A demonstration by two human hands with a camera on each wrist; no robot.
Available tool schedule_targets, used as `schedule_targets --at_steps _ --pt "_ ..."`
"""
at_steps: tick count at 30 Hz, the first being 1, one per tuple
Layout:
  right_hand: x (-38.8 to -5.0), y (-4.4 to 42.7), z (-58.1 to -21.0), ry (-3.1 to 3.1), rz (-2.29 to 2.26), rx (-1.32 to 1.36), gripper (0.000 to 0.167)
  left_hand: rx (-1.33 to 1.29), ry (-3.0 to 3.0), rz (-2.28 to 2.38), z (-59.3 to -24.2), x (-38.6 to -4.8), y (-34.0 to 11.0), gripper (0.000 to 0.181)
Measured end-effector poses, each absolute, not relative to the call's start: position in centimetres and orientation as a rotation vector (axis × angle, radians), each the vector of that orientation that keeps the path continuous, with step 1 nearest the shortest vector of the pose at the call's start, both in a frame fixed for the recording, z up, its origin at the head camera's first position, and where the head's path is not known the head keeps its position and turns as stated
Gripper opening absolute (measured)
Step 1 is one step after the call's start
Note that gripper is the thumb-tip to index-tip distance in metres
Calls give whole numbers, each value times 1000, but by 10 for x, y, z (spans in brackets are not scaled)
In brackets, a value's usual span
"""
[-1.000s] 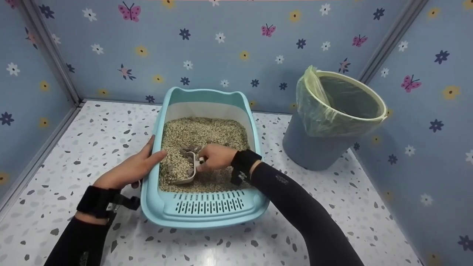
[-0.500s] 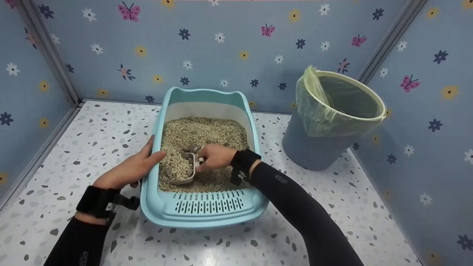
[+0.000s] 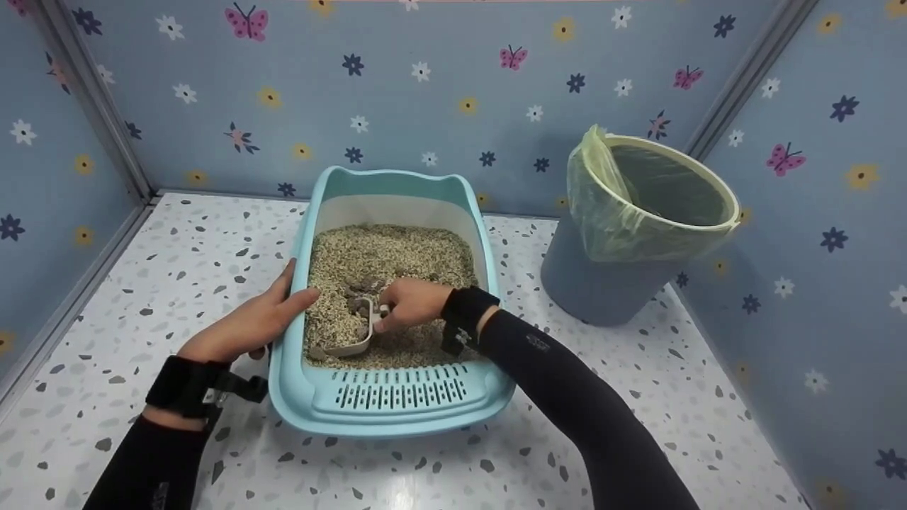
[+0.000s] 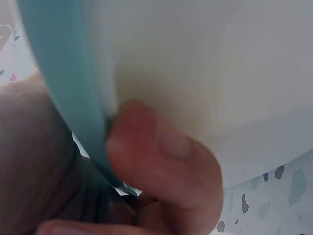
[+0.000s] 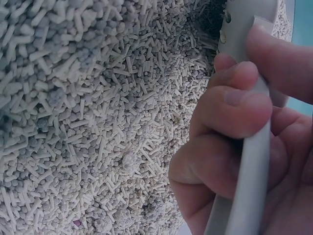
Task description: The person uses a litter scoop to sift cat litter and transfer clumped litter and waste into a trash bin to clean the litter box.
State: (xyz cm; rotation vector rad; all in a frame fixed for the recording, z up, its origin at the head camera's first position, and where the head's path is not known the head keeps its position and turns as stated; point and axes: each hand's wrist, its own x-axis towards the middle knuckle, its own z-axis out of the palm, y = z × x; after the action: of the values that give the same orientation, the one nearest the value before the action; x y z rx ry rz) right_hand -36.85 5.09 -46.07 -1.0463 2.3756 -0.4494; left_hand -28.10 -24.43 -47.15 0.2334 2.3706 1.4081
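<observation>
A light-blue litter box [image 3: 404, 419] full of tan pellet litter [image 3: 393, 248] stands in the middle of the head view. My left hand [image 3: 251, 322] grips its left rim, thumb on top; the left wrist view has fingers [image 4: 168, 152] curled beneath the rim [image 4: 61, 63]. My right hand [image 3: 417, 301] reaches inside the box and holds a pale litter scoop [image 3: 351, 348], its basket partly sunk in litter near the front left. In the right wrist view, fingers wrap around the scoop's handle [image 5: 252, 171]. Greyish clumps [image 3: 365, 285] lie in and just behind the basket.
A grey-blue trash bin [image 3: 602, 283] with a yellowish liner bag [image 3: 609, 227] stands right of the litter box. Flower-patterned walls [image 3: 425, 106] enclose the back and sides. Beneath lies a speckled white surface [image 3: 177, 262]. The box's front has a slotted step [image 3: 400, 389].
The scoop has shifted slightly toward the front left of the box, and litter around its basket has moved. More of the clumps show now. My left hand stays on the rim.
</observation>
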Motion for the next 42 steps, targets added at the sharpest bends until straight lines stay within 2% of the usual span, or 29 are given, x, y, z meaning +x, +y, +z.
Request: schedule_targets --at_steps 33,42 --pt "-370 55 -458 2455 -604 -1093 45 226 2365 1410 -473 -283 -245 91" --pt "-371 56 -456 2504 -737 -967 43 221 2359 1419 -474 -283 -244 92"
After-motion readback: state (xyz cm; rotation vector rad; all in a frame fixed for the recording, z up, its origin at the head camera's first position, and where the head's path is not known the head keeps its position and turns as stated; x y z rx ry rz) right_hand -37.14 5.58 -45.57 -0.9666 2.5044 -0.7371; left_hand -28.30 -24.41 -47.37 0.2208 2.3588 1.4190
